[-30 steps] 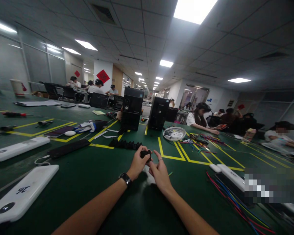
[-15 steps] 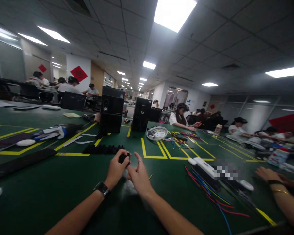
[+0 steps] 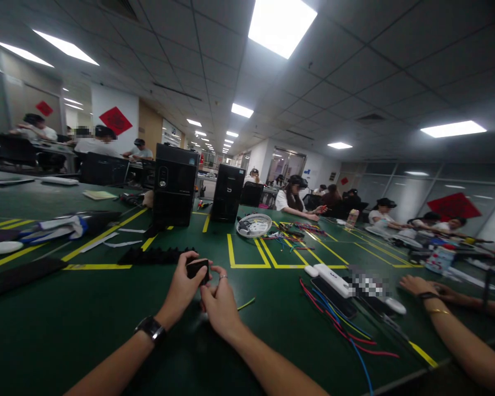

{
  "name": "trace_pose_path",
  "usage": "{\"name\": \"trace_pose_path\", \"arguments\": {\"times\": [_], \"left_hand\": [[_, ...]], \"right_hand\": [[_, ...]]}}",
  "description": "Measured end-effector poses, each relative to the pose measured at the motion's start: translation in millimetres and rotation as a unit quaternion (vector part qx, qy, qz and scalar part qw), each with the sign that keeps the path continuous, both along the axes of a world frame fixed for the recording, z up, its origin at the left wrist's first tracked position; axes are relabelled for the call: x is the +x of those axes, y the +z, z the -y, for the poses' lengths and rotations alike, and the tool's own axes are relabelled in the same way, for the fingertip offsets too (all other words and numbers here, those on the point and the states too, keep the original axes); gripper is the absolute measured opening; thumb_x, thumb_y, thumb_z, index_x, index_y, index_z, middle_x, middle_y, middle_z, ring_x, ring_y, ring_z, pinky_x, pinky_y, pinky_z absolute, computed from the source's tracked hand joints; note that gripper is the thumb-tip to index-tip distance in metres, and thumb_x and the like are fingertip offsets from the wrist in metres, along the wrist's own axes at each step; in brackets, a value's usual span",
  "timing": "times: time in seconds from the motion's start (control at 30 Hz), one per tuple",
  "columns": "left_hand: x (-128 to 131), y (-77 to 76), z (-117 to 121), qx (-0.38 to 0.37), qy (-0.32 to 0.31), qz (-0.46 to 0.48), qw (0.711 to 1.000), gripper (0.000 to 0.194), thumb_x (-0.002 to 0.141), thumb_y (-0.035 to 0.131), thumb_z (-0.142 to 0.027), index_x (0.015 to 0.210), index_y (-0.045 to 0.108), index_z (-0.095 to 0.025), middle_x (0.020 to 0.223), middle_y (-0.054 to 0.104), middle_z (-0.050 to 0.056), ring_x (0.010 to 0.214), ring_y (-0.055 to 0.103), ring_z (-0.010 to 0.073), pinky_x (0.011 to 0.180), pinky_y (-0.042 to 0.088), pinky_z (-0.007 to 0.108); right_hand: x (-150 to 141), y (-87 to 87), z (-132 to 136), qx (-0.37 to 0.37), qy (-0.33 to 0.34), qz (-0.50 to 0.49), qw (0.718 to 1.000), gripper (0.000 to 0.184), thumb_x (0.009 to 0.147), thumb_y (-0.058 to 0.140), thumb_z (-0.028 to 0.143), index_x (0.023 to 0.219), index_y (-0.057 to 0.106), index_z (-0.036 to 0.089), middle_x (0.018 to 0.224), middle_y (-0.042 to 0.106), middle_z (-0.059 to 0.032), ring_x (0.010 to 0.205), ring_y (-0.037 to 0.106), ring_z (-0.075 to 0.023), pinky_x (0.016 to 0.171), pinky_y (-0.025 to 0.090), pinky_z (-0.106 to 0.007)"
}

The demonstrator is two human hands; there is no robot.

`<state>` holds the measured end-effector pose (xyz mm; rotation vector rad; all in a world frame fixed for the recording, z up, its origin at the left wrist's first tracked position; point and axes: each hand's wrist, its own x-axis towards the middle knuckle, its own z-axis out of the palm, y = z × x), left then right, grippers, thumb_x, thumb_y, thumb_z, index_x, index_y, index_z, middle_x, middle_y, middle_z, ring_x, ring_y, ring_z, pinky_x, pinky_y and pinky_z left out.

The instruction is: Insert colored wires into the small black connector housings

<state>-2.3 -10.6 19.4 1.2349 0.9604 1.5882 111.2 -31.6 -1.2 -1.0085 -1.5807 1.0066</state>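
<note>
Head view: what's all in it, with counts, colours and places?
block: one, black, centre foreground
table: one, green, foreground
tape: many, yellow, on table
spiky strip: one, black, left of block
computer cases: two, black, mid-table
basket: one, white, right of cases
wires: several, mixed colours, right
devices: several, white, beside wires
gloves: count unclear, white and blue, left
signs: four, red, on walls
co-workers: several, mostly white-shirted, around
watch: one, dark, lower left of block
left hand: one, bare, around block
right hand: one, bare, beside it
</note>
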Motion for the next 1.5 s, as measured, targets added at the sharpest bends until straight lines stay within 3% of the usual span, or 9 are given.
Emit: {"name": "trace_pose_path", "arguments": {"times": [0.13,0.27,0.47,0.77,1.0,1.13,1.23,1.37,1.5], "left_hand": [[-1.8,3.6,2.8,-0.030,-0.040,0.052,0.997,0.059,0.072,0.067,-0.042,0.122,0.040,-0.024,0.098,0.062,0.005,0.079,0.064,0.0182,0.071,0.053,0.033],[-4.5,-6.0,-2.9,-0.040,-0.049,0.081,0.995,0.054,0.079,0.049,-0.061,0.115,0.051,-0.021,0.086,0.062,0.002,0.067,0.060,0.0149,0.060,0.051,0.028],[-9.1,-18.8,-17.3,-0.040,0.009,0.060,0.997,0.046,0.076,0.054,-0.058,0.098,0.058,-0.018,0.078,0.062,0.002,0.063,0.060,0.0164,0.051,0.050,0.027],[4.5,11.9,-0.7,-0.171,0.002,0.203,0.964,0.030,0.080,0.052,-0.027,0.108,0.053,-0.018,0.073,0.063,0.003,0.055,0.061,0.0154,0.052,0.051,0.030],[-8.2,-5.6,-19.7,-0.040,0.034,0.073,0.996,0.027,0.081,0.049,-0.037,0.101,0.055,-0.020,0.078,0.062,0.000,0.062,0.060,0.0139,0.057,0.051,0.028],[1.3,-0.8,-15.2,-0.066,0.003,0.142,0.988,0.029,0.078,0.049,-0.031,0.105,0.053,-0.021,0.078,0.063,0.001,0.061,0.061,0.0150,0.057,0.052,0.030],[3.9,3.7,-10.8,-0.099,0.037,0.166,0.980,0.029,0.077,0.046,-0.026,0.105,0.052,-0.020,0.077,0.063,0.002,0.060,0.062,0.0160,0.056,0.051,0.031],[-7.8,2.6,-15.0,-0.041,0.083,0.075,0.993,0.029,0.079,0.047,-0.030,0.106,0.053,-0.021,0.079,0.064,0.002,0.063,0.061,0.0157,0.058,0.051,0.029],[-10.7,1.6,-17.5,-0.018,0.053,0.062,0.996,0.033,0.080,0.049,-0.033,0.110,0.052,-0.021,0.081,0.065,0.002,0.066,0.062,0.0170,0.059,0.052,0.029]], "right_hand": [[6.5,-0.2,-2.3,0.017,-0.033,0.077,0.996,0.018,0.087,0.047,0.029,0.097,0.054,0.016,0.053,0.050,0.0063,0.045,0.044,-0.0090,0.045,0.031,-0.018],[7.5,2.4,1.0,0.077,-0.041,0.195,0.977,0.030,0.091,0.043,0.028,0.071,0.062,0.017,0.058,0.056,0.0017,0.055,0.050,-0.0105,0.055,0.033,-0.020],[11.0,18.8,2.1,0.121,-0.040,0.255,0.959,0.035,0.092,0.042,0.024,0.067,0.066,0.018,0.059,0.057,0.0017,0.057,0.051,-0.0104,0.058,0.033,-0.020],[6.9,13.0,8.7,0.201,-0.072,0.326,0.921,0.030,0.096,0.036,0.026,0.087,0.064,0.019,0.073,0.065,-0.0032,0.060,0.057,-0.0135,0.057,0.036,-0.023],[10.3,24.4,8.1,0.195,-0.071,0.282,0.937,0.038,0.098,0.032,0.027,0.074,0.061,0.019,0.068,0.063,-0.0014,0.064,0.059,-0.0118,0.062,0.037,-0.022],[9.0,17.7,8.3,0.189,-0.090,0.308,0.928,0.035,0.097,0.033,0.028,0.079,0.062,0.019,0.068,0.064,-0.0025,0.061,0.058,-0.0127,0.058,0.036,-0.022],[4.7,11.6,5.5,0.180,-0.091,0.344,0.917,0.031,0.096,0.036,0.026,0.081,0.062,0.019,0.067,0.064,-0.0022,0.058,0.058,-0.0132,0.054,0.034,-0.022],[5.1,22.0,5.6,0.193,-0.085,0.330,0.920,0.034,0.097,0.033,0.025,0.078,0.061,0.019,0.070,0.064,-0.0001,0.064,0.059,-0.0110,0.059,0.036,-0.020],[9.5,27.2,8.5,0.200,-0.085,0.313,0.924,0.038,0.098,0.030,0.026,0.075,0.059,0.019,0.071,0.064,0.0009,0.066,0.060,-0.0093,0.063,0.037,-0.018]]}}
